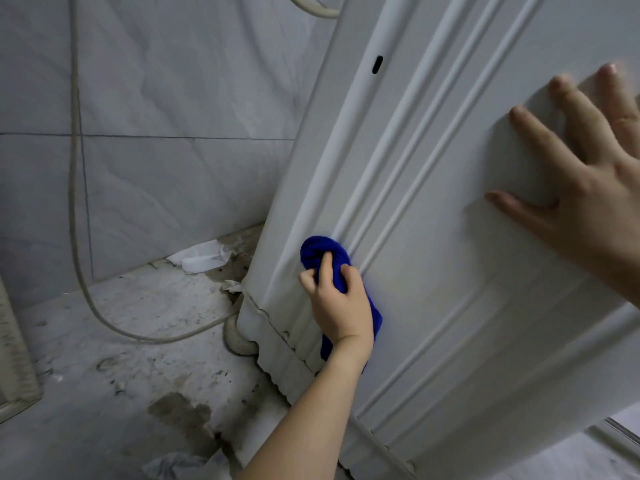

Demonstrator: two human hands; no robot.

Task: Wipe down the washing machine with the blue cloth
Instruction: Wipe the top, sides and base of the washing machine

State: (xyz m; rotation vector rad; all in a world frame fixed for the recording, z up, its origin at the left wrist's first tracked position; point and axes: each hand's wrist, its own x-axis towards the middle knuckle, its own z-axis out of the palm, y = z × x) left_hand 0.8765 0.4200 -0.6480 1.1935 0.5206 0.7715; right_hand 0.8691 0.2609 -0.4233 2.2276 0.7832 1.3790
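The white washing machine (433, 237) fills the right half of the view, its ribbed side panel facing me. My left hand (337, 303) grips a bunched blue cloth (320, 252) and presses it against the lower part of that panel, close to the back corner and just above the base trim. Part of the cloth hangs below my wrist. My right hand (588, 188) lies flat on the panel higher up at the right, fingers spread, holding nothing.
A grey tiled wall (156, 133) stands behind the machine. A pale hose (74, 168) runs down the wall and loops across the stained floor (138, 358) to the machine's foot. Crumpled white paper (201, 259) lies in the corner. More debris (176, 464) sits near my forearm.
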